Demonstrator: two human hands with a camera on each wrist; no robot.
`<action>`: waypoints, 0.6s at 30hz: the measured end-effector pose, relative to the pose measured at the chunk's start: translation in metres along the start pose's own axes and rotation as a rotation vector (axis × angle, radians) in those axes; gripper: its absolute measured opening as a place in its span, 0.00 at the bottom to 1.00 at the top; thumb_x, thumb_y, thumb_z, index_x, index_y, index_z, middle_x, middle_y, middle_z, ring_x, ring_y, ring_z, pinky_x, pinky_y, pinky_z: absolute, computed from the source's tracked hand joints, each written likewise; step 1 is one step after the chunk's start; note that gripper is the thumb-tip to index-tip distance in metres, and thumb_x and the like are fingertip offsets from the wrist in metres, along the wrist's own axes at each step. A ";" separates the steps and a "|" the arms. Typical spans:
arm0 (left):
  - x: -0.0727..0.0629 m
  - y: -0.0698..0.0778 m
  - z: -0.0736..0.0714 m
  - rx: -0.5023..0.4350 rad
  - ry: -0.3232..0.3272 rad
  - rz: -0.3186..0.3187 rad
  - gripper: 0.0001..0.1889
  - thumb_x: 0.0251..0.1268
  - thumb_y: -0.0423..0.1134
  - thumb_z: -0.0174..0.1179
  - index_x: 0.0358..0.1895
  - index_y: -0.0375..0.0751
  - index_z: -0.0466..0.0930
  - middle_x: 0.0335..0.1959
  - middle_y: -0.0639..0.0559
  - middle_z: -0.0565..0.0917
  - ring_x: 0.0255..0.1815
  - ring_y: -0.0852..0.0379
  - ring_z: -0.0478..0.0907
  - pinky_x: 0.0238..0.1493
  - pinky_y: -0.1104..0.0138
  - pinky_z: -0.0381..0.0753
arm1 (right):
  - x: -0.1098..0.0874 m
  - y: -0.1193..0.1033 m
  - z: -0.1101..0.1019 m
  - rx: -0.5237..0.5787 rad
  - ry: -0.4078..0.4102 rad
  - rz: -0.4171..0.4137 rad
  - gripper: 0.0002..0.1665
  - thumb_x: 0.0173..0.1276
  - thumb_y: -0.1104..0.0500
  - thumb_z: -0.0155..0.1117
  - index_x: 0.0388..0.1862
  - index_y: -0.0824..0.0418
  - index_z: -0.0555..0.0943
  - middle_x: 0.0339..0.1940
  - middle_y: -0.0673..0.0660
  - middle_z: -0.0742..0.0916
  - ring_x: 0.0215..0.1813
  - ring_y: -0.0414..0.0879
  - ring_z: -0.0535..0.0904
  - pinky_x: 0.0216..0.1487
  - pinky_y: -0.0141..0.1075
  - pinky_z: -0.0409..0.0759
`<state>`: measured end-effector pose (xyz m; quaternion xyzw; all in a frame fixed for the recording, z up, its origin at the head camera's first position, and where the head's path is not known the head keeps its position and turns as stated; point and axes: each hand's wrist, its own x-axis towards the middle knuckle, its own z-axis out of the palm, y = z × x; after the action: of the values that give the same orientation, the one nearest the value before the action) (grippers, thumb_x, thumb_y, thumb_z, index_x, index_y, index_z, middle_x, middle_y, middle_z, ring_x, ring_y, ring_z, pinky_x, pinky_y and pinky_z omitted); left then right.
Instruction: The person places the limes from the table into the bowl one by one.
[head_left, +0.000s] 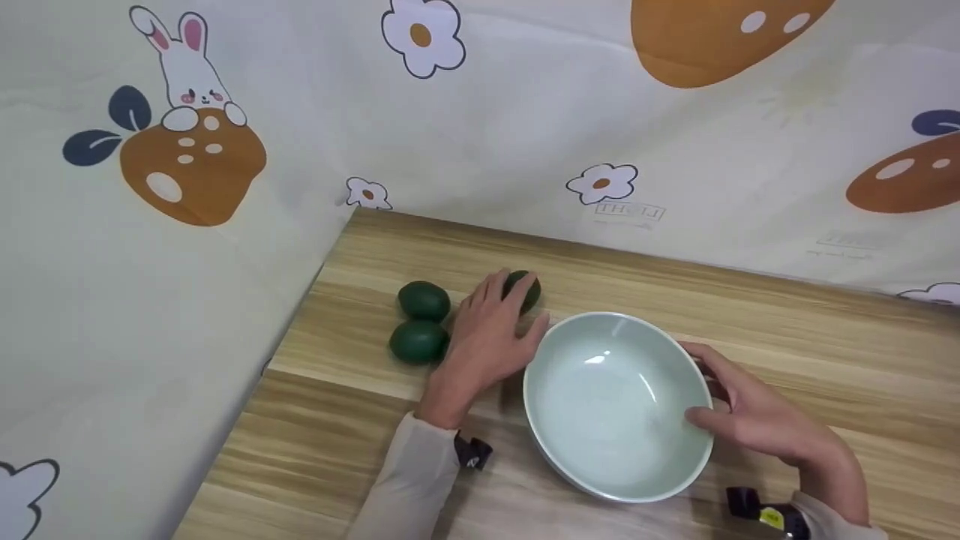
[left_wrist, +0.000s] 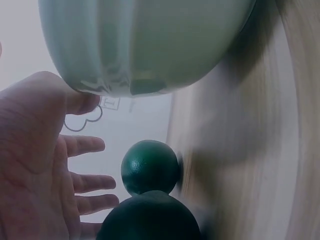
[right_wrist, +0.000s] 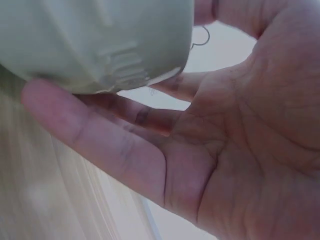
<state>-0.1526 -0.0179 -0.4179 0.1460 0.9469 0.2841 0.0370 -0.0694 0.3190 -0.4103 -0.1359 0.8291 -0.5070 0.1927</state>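
A pale green bowl point(head_left: 611, 409) is tilted toward the head camera, its inside bare. My right hand point(head_left: 757, 412) grips its right side, thumb over the rim and fingers under the outer wall, as the right wrist view shows. My left hand point(head_left: 487, 334) reaches past the bowl's left side with fingers extended and thumb by the rim. Its fingertips overlap a dark green egg-shaped object point(head_left: 523, 291) in the head view. Two more such objects, one farther back point(head_left: 424, 301) and one nearer point(head_left: 418, 342), lie left of this hand. Smooth green surfaces point(left_wrist: 150, 167) show below the bowl in the left wrist view.
The wood-grain table point(head_left: 337, 427) meets a patterned cloth point(head_left: 495, 150) along its back and left edges. The cloth carries bunnies, flowers and orange strawberry shapes. Dark camera straps sit on both wrists.
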 end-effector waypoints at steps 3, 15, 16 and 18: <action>0.000 -0.002 -0.001 0.010 -0.008 -0.007 0.35 0.79 0.59 0.53 0.84 0.55 0.61 0.86 0.39 0.60 0.87 0.38 0.56 0.83 0.38 0.59 | -0.001 0.001 -0.001 0.019 -0.017 -0.019 0.46 0.70 0.68 0.67 0.83 0.57 0.60 0.74 0.69 0.73 0.64 0.40 0.81 0.54 0.34 0.86; -0.007 -0.006 -0.014 0.005 -0.061 -0.009 0.36 0.76 0.53 0.61 0.82 0.47 0.64 0.81 0.33 0.65 0.82 0.34 0.64 0.76 0.35 0.68 | -0.003 0.005 -0.002 0.026 -0.032 -0.046 0.47 0.69 0.68 0.67 0.84 0.54 0.59 0.75 0.66 0.74 0.67 0.37 0.79 0.57 0.33 0.84; -0.008 -0.007 -0.015 0.005 -0.069 -0.011 0.36 0.76 0.53 0.61 0.82 0.46 0.64 0.81 0.33 0.66 0.81 0.33 0.65 0.76 0.35 0.69 | -0.003 0.005 -0.002 0.030 -0.036 -0.057 0.47 0.70 0.68 0.66 0.84 0.55 0.59 0.74 0.66 0.74 0.67 0.37 0.79 0.57 0.34 0.85; -0.010 -0.006 -0.017 0.006 -0.087 -0.014 0.37 0.75 0.52 0.62 0.82 0.46 0.64 0.80 0.33 0.67 0.80 0.32 0.67 0.76 0.36 0.70 | -0.003 0.007 -0.002 0.037 -0.038 -0.061 0.47 0.70 0.68 0.66 0.84 0.56 0.59 0.73 0.64 0.74 0.66 0.37 0.79 0.56 0.34 0.85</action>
<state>-0.1475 -0.0349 -0.4071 0.1516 0.9462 0.2746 0.0796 -0.0682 0.3249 -0.4149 -0.1670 0.8112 -0.5252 0.1955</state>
